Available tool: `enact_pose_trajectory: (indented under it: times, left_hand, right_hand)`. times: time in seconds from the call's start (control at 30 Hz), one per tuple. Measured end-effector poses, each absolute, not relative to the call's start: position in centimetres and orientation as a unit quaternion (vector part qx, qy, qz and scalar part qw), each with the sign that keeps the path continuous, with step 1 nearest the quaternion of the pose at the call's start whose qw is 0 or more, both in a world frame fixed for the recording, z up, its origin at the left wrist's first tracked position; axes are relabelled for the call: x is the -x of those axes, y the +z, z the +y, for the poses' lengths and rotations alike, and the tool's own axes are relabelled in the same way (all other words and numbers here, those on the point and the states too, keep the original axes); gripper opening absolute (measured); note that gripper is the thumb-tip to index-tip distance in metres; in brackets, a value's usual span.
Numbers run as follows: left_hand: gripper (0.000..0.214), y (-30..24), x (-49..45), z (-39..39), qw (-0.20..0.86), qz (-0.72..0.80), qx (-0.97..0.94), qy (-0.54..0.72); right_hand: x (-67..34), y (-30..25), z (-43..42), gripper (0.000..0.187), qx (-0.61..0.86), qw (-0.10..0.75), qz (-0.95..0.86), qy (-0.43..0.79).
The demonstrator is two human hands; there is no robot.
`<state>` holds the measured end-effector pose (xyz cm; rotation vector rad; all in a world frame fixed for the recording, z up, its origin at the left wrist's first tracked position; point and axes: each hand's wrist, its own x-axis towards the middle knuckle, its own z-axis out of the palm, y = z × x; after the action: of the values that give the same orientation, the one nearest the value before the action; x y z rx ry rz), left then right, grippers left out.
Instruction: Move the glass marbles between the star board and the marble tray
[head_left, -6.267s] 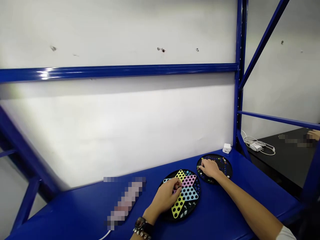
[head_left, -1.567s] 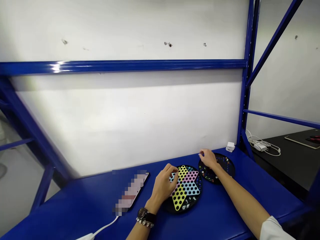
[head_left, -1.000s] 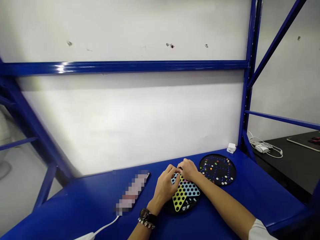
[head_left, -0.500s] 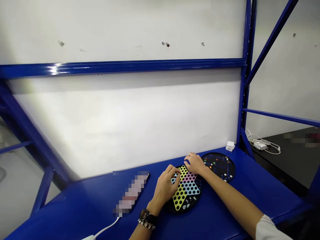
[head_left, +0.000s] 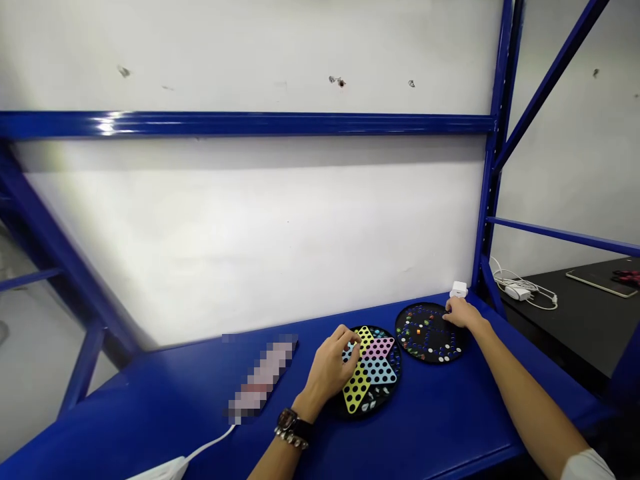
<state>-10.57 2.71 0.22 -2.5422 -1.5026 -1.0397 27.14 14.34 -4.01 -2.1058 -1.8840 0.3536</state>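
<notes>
1. Blue desk (head_left: 440, 413) carries two round boards just beside each other.
2. Left hand (head_left: 330, 367), loosely curled, rests its fingertips on the left part of the star board (head_left: 376, 373); I cannot tell whether it grips anything.
3. Right hand (head_left: 463, 313), fingers bent, touches the far right rim of the dark board (head_left: 425, 331); its grip is unclear.
4. White plug (head_left: 459, 289) sits just beyond it.

The blue shelf (head_left: 450, 413) is carrying a star board (head_left: 373, 373). A black round board (head_left: 425, 333) is lying just right of the star board, and a white plug (head_left: 459, 289) is sitting farther right. A blurred flat object (head_left: 263, 377) and a white cable (head_left: 210, 445) are lying to its left.
</notes>
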Motion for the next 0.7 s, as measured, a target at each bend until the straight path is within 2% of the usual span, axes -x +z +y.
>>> enact_pose_trajectory:
  times: [0.2, 0.27, 0.4, 0.47, 0.57, 0.7]
  left_hand:
    - [0.015, 0.1, 10.5, 2.7, 0.007, -0.476, 0.815, -0.329]
    - [0.015, 0.2, 10.5, 2.6, 0.009, -0.477, 0.815, -0.329]
    - [0.015, 0.3, 10.4, 2.6, 0.006, -0.475, 0.815, -0.331]
    - [0.014, 0.3, 10.4, 2.6, 0.004, -0.475, 0.816, -0.329]
    - [0.014, 0.2, 10.5, 2.7, 0.002, -0.475, 0.818, -0.326]
    - [0.014, 0.2, 10.5, 2.7, -0.001, -0.475, 0.817, -0.326]
  right_hand:
    - [-26.0, -4.2, 14.1, 0.007, 0.732, 0.168, -0.652, 0.107]
    - [-25.8, -4.0, 14.1, 0.008, 0.72, 0.197, -0.654, 0.125]
    - [-25.5, -3.2, 14.9, 0.02, 0.64, 0.443, -0.551, 0.302]
    - [-25.6, -2.8, 15.3, 0.015, 0.609, 0.511, -0.497, 0.347]
    - [-25.9, -2.8, 15.5, 0.007, 0.62, 0.508, -0.49, 0.342]
    - [-26.1, -3.5, 15.2, 0.011, 0.647, 0.477, -0.508, 0.308]
